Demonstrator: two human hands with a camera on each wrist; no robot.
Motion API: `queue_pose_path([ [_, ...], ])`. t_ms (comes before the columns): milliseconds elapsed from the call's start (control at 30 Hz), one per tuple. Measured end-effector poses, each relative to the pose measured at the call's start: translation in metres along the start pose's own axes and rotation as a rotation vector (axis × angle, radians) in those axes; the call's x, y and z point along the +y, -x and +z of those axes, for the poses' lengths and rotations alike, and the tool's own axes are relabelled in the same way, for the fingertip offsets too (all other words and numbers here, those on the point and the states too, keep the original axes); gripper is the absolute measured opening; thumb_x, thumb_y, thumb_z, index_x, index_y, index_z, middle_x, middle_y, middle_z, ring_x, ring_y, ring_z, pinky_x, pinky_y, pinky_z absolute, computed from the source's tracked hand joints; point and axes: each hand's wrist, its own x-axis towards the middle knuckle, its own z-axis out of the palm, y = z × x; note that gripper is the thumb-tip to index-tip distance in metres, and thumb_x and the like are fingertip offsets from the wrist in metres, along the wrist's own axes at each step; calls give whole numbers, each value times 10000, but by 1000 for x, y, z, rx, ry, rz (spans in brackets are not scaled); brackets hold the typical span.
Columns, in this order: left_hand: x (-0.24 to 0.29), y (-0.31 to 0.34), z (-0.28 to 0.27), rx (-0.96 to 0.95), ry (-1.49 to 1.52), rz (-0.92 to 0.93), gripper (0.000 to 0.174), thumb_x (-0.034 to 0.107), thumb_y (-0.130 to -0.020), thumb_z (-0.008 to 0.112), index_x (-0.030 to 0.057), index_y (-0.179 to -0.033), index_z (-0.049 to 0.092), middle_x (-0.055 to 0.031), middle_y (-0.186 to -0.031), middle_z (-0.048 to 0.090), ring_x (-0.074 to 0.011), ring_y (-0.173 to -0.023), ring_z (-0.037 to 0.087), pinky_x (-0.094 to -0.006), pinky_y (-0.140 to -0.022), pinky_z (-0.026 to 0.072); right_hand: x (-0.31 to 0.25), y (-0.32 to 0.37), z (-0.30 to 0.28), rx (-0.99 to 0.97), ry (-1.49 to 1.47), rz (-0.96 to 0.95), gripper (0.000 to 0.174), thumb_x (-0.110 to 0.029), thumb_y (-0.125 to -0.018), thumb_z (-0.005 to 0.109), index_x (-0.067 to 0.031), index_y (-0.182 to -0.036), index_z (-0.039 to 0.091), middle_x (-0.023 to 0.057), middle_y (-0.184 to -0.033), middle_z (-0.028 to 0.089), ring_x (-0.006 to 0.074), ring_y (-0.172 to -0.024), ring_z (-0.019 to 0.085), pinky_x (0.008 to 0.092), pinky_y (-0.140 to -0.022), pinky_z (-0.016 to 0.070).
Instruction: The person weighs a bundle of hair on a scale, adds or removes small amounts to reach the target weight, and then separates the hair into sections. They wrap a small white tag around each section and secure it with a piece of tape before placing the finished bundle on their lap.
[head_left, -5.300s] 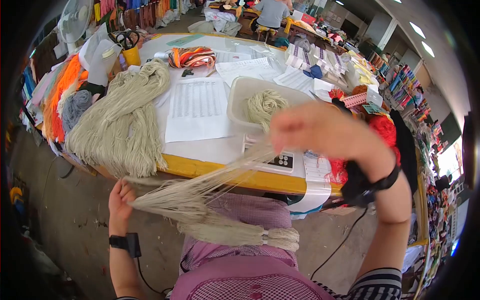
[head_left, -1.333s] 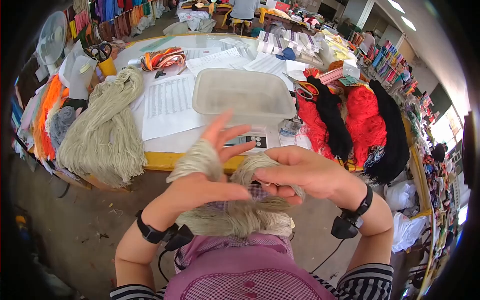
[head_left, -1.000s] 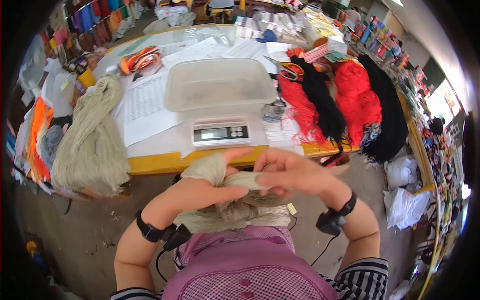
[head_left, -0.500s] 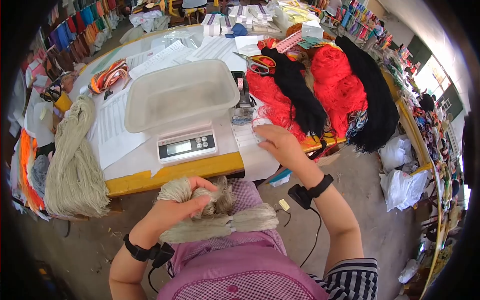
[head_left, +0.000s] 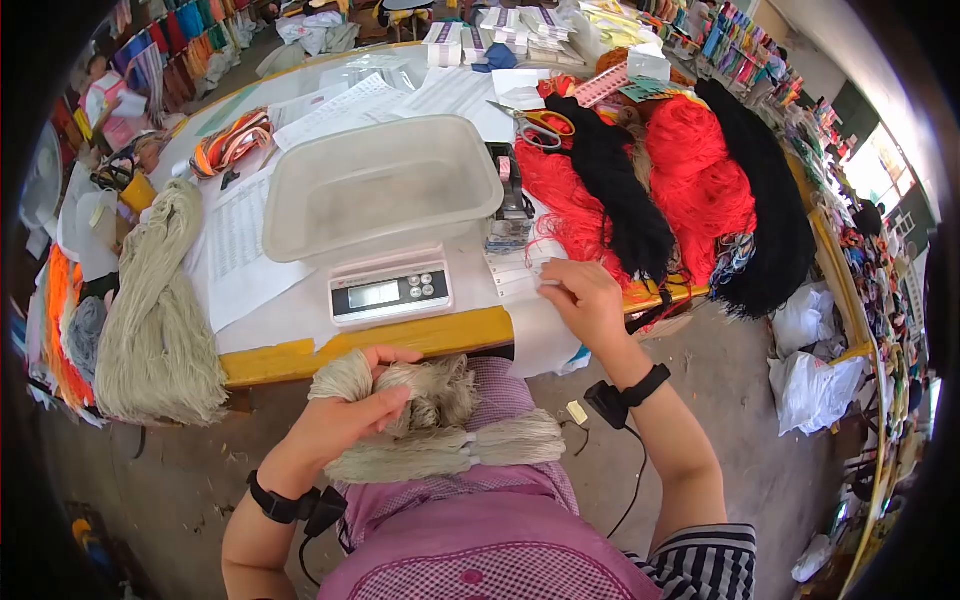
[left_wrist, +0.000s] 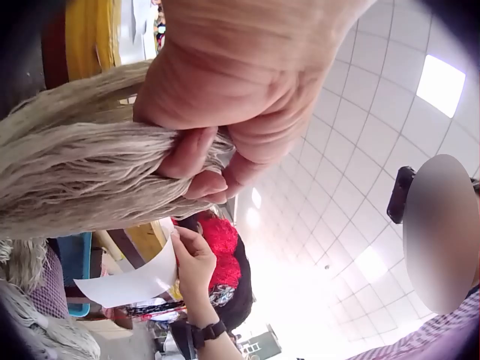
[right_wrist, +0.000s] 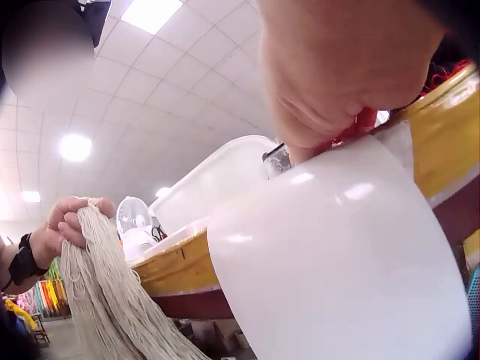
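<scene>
Pale beige yarn (head_left: 435,395) is looped over my left hand (head_left: 350,415), whose curled fingers and thumb grip it above the lap. The left wrist view shows the fingers curled round the strands (left_wrist: 90,176). Across the lap lies a tied beige bundle (head_left: 400,457). At the table's front edge, my right hand (head_left: 588,305) has thumb and fingertips together at a white label sheet (head_left: 515,278), which bends down over the edge. The left wrist view also shows this right hand (left_wrist: 196,262) pinching the sheet (left_wrist: 135,283); its fingertips are partly hidden in the right wrist view.
A translucent tub (head_left: 385,190) stands behind a digital scale (head_left: 390,290). A long beige hank (head_left: 160,320) hangs at the left. Scissors (head_left: 540,125), red yarn (head_left: 690,160) and black yarn (head_left: 765,220) lie at the right. A cable (head_left: 635,490) hangs from the right wrist.
Strands once stretched between both hands are now gathered in my left hand. My right hand has left the yarn for the label sheet. The beige yarn seen in the tub earlier is gone from it.
</scene>
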Motion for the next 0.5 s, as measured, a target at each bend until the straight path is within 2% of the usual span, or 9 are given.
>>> queue_pose_path([
  [133, 1, 0, -4, 26, -62, 16, 485, 76, -883, 617, 59, -1340, 456, 22, -708, 539, -31, -574, 441, -171, -495, 322, -16, -2, -12, 33, 16, -80, 135, -59, -718, 738, -59, -844, 691, 88, -975, 697, 290, -937, 636, 380, -832, 479],
  [200, -2, 2, -8, -27, -155, 109, 640, 49, -863, 608, 79, -1446, 344, -15, -813, 609, -54, -632, 511, -178, -541, 388, -66, -11, -30, 1, -112, 104, 130, -45, -738, 739, -52, -863, 703, 95, -1080, 684, 271, -1119, 581, 374, -915, 441],
  [233, -1, 3, -8, -5, -160, 97, 640, 49, -863, 608, 79, -1446, 344, -15, -813, 609, -54, -632, 511, -178, -541, 388, -86, -10, -28, -88, -493, 288, 130, -44, -762, 734, -51, -890, 712, 104, -1147, 659, 254, -1181, 537, 371, -945, 421],
  [267, 1, 2, -6, -59, -125, 139, 706, 51, -866, 606, 91, -1481, 262, -34, -863, 623, -59, -686, 528, -188, -578, 412, -106, -7, -23, -181, -873, 472, 132, -43, -786, 729, -49, -918, 720, 113, -1214, 634, 238, -1244, 493, 368, -975, 402],
  [300, 3, 1, -5, -116, -90, 187, 776, 52, -868, 605, 102, -1516, 180, -53, -912, 637, -65, -740, 545, -198, -615, 437, -125, -5, -19, -186, -894, 470, 132, -43, -786, 729, -49, -918, 720, 113, -1214, 634, 238, -1244, 493, 368, -975, 402],
  [367, 5, 3, -5, -153, -61, 233, 808, 66, -871, 615, 115, -1525, 143, -58, -923, 636, -72, -767, 558, -203, -619, 444, -155, -6, -10, -353, -1511, 750, 135, -46, -831, 706, -40, -964, 723, 129, -1290, 584, 222, -1240, 490, 363, -987, 403],
  [433, 11, 8, -4, -197, -28, 290, 842, 79, -874, 625, 127, -1534, 105, -63, -934, 635, -79, -794, 571, -208, -622, 451, -165, -13, 1, -381, -1561, 759, 144, -44, -843, 693, -35, -984, 718, 136, -1314, 565, 218, -1217, 506, 361, -994, 400],
  [500, 20, 18, -2, -132, -71, 222, 845, 100, -894, 627, 136, -1538, 82, -61, -922, 633, -81, -803, 579, -207, -611, 446, -172, -18, 10, -414, -1606, 772, 153, -42, -854, 680, -29, -1004, 712, 144, -1338, 545, 215, -1194, 522, 358, -1001, 398],
])
